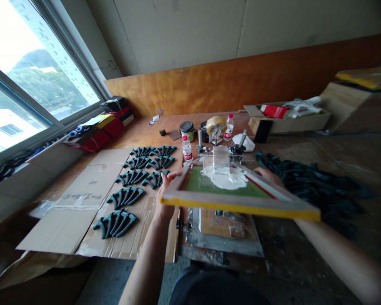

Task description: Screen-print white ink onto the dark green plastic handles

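Note:
A screen-printing frame (238, 206) with a yellow front edge is raised on a tilt in front of me. My left hand (166, 192) grips its left side, fingers closed around the edge. On the right side my right hand (269, 176) holds the frame too, though its fingers are largely hidden behind it. Thick white paste (225, 180) is spread on the green mesh (195, 182), and a pale block (221, 157) stands at the paste's far side. Below the raised frame lies a base plate (228, 243) with a brown board (209, 224) on it.
Dark green curved pieces (122, 222) lie in fanned groups on cardboard (66, 216) to the left. More dark pieces (305, 182) are heaped at right. Bottles (187, 149), a jar (186, 130) and a tape roll (216, 126) stand behind the frame. An open box (298, 123) sits back right.

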